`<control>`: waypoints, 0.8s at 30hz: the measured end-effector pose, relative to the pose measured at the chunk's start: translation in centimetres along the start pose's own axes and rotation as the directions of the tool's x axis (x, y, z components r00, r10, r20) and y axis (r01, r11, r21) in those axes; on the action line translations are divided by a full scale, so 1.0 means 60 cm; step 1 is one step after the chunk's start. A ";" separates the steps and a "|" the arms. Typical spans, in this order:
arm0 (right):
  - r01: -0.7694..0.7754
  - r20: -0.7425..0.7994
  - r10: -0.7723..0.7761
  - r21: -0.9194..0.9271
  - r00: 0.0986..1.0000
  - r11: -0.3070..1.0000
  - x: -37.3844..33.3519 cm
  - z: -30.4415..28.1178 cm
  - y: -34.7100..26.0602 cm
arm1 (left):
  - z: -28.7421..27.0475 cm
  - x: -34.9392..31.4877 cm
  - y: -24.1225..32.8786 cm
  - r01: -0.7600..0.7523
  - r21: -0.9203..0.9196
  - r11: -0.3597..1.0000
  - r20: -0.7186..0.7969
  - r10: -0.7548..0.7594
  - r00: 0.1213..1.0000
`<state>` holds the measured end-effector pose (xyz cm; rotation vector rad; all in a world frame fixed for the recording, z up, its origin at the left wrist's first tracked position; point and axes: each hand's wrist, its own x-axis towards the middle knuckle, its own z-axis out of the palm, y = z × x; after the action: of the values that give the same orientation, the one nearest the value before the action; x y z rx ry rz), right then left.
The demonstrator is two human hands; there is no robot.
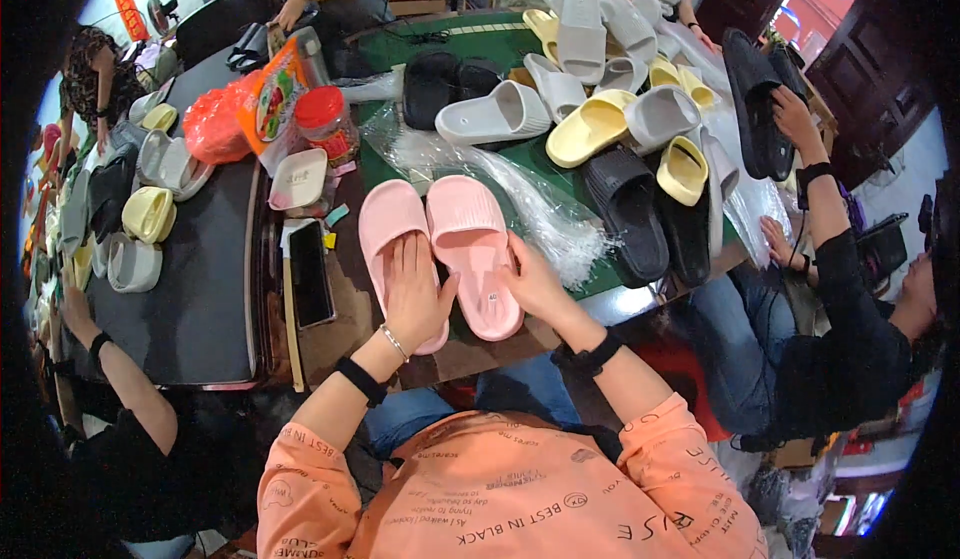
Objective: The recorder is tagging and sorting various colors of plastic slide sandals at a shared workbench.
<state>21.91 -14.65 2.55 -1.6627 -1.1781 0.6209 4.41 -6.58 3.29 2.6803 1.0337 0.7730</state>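
Observation:
Two pink slippers lie side by side before me at the table's near edge, toes pointing away. My left hand (413,289) rests on the left pink slipper (392,202), its fingers stretched flat along the insole and the tips reaching the strap. Its thumb points toward the right pink slipper (466,205). At that slipper's outer side, my right hand (537,281) grips the edge, with the thumb over the insole and the other fingers partly hidden. A small pale label shows on the heel part of the right insole.
Grey, yellow and black slippers (605,119) pile up beyond, on the green table top (470,39). Clear plastic bags (490,184) lie close by. Leftward are a phone (311,272), a white dish (298,180) and a red-lidded jar (325,124). At right, a co-worker's hand (795,117) holds black slippers.

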 end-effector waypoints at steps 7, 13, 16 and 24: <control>-0.093 -0.429 -0.036 -0.274 0.903 0.957 -0.046 -0.212 -0.003 | 0.016 0.052 0.007 0.176 -0.048 0.983 0.100 -0.170 0.980; -0.337 -0.334 0.214 -0.371 0.918 0.865 -0.063 -0.213 0.045 | 0.038 0.059 -0.004 0.292 0.052 0.955 0.153 -0.297 0.943; -0.416 -0.357 0.353 -0.115 0.865 0.902 -0.053 -0.191 0.034 | 0.049 0.050 -0.006 0.319 0.004 0.948 0.111 -0.318 0.942; -0.384 -0.312 0.316 -0.187 0.896 0.904 -0.046 -0.183 0.036 | 0.035 0.037 -0.002 0.305 0.004 0.952 0.041 -0.305 0.952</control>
<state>30.62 -21.86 4.66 -2.1251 -0.7776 0.4546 6.86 -4.95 2.38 2.4366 1.3903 0.6530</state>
